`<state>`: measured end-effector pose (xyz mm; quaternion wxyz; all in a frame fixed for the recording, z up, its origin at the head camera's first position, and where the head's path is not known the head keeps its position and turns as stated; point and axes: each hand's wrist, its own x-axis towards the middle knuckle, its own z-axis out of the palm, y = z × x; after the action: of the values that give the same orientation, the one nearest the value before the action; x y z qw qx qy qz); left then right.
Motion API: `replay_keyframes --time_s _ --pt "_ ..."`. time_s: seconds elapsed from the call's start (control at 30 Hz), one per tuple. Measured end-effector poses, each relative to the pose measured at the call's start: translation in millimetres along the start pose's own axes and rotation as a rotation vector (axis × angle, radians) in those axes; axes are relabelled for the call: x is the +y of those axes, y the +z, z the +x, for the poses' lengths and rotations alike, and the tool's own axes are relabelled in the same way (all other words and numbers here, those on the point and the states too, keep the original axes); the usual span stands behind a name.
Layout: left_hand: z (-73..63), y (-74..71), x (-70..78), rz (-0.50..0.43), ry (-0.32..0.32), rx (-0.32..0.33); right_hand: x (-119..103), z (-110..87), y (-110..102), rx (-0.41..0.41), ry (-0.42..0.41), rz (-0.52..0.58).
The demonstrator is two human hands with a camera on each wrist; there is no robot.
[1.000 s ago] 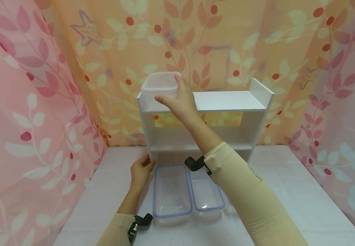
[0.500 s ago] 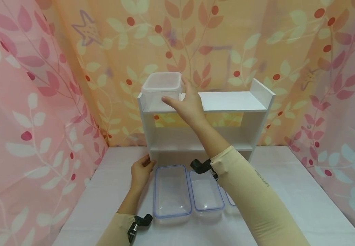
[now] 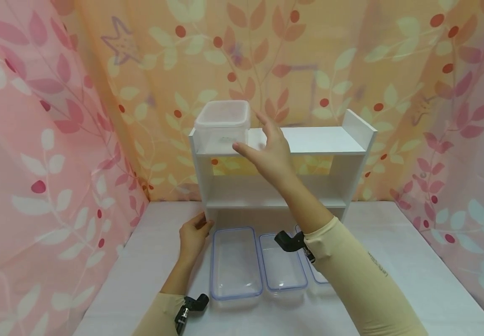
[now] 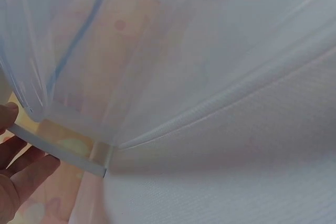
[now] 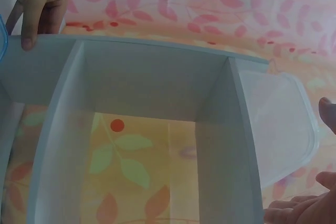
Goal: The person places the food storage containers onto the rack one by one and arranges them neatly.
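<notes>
Since the earlier head frame the right hand (image 3: pixel 272 151) has drawn back rightward from the white lidded container (image 3: pixel 222 119), while the container keeps its place; it sits upright at the left end of the top board of the white shelf (image 3: pixel 321 139), close to the left end panel and the front edge, though I cannot tell whether it touches the panel. It looks like thin moulded plastic; I judge it light, stiff-walled, a little slippery and not very fragile; a thumb on the front wall and fingers on the side, just under the lid rim, should hold it best.

The right hand is wide open and grips nothing, thumb and fingers spread; its thumb overlaps the container's lower corner in the head view, and contact there cannot be told. The left hand (image 3: pixel 193 237) pinches the foot of the shelf's left side panel between thumb and fingers.

The front edge is the one to mind, having no lip; rightward the board runs on to the raised right end panel, giving room to slide or regrip. Below, on the white table (image 3: pixel 418 270), the large blue-rimmed box (image 3: pixel 237 263) and the smaller blue-rimmed box (image 3: pixel 283 268) stand side by side before the shelf; a third box (image 3: pixel 318 274) is partly hidden by the right arm.
</notes>
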<state>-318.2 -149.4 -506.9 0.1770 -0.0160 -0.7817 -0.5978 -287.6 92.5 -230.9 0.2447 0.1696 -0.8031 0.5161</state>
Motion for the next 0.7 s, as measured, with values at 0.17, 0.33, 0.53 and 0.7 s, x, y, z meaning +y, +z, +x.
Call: replay_keyframes --time_s 0.17,0.33,0.53,0.7 --pt "1.1 1.8 0.6 -0.008 0.000 -0.015 0.7 -14.6 -10.8 -0.003 -0.031 0.046" --pt "2.7 1.1 0.6 0.007 -0.001 -0.016 0.4 -32.8 -16.7 -0.029 -0.042 0.092" --pt "-0.2 -3.6 -2.8 0.005 -0.021 -0.010 3.5 -51.9 -22.6 -0.052 -0.090 0.099" --pt "-1.1 -5.4 -2.7 0.007 -0.019 -0.019 9.1 -70.7 -36.2 -0.067 -0.094 0.110"
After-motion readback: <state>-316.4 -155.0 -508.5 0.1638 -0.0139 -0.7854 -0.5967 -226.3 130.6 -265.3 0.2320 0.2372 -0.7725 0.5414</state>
